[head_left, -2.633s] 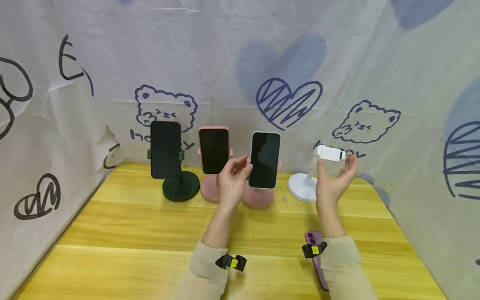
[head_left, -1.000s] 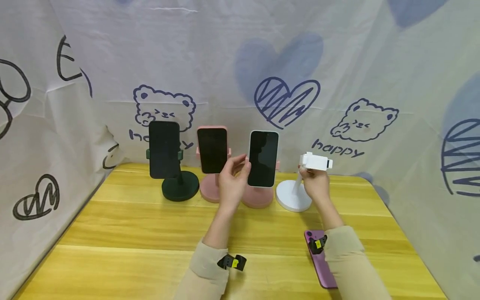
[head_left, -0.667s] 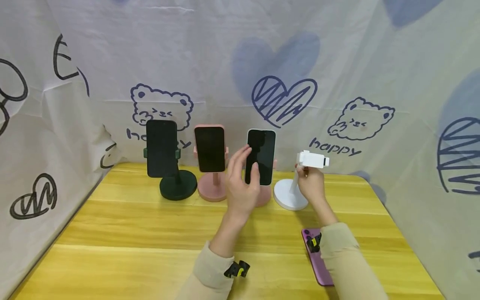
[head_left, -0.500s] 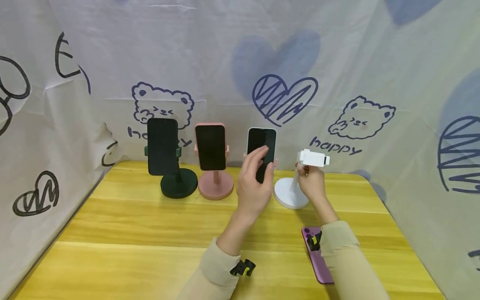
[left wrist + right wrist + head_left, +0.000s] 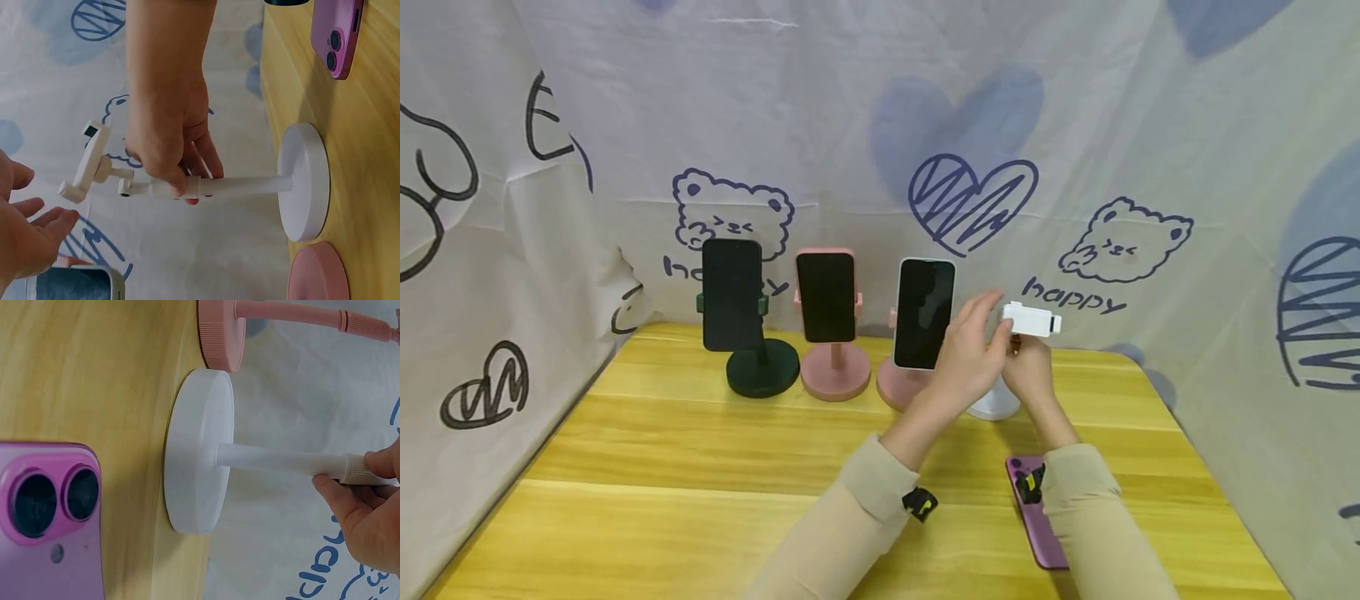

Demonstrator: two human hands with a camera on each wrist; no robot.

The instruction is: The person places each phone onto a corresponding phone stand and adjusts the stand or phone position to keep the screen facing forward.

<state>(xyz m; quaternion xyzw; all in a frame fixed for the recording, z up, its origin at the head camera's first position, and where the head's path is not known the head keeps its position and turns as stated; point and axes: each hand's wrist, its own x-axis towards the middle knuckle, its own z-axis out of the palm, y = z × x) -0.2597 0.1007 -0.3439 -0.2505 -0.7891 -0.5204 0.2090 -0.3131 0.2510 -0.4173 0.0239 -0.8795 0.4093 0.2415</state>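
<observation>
A white phone stand (image 5: pixel 1030 320) stands upright at the right end of a row. My right hand (image 5: pixel 1032 371) grips its post below the clamp; in the right wrist view, thumb and fingers close on the ribbed collar (image 5: pixel 357 470). The round white base (image 5: pixel 306 181) rests on the table. Close to the clamp's left end is my left hand (image 5: pixel 966 354), its fingers spread and loosely bent. The left wrist view shows these fingertips (image 5: pixel 65 219) just beside the clamp, a small gap apart. A purple phone (image 5: pixel 1041 525) lies back up, partly under the right sleeve.
Left of the white stand, a pink stand (image 5: pixel 895 387) holds a white-edged phone (image 5: pixel 923 312). Further left are another pink stand (image 5: pixel 837 372) with a pink-edged phone (image 5: pixel 826 296) and a dark green stand (image 5: pixel 763 371) with a black phone (image 5: pixel 732 296). A printed cloth hangs behind.
My left hand has left the white-edged phone's side and moved right to the white clamp. The right hand has gone from the clamp down to the post, and the white stand has shifted left.
</observation>
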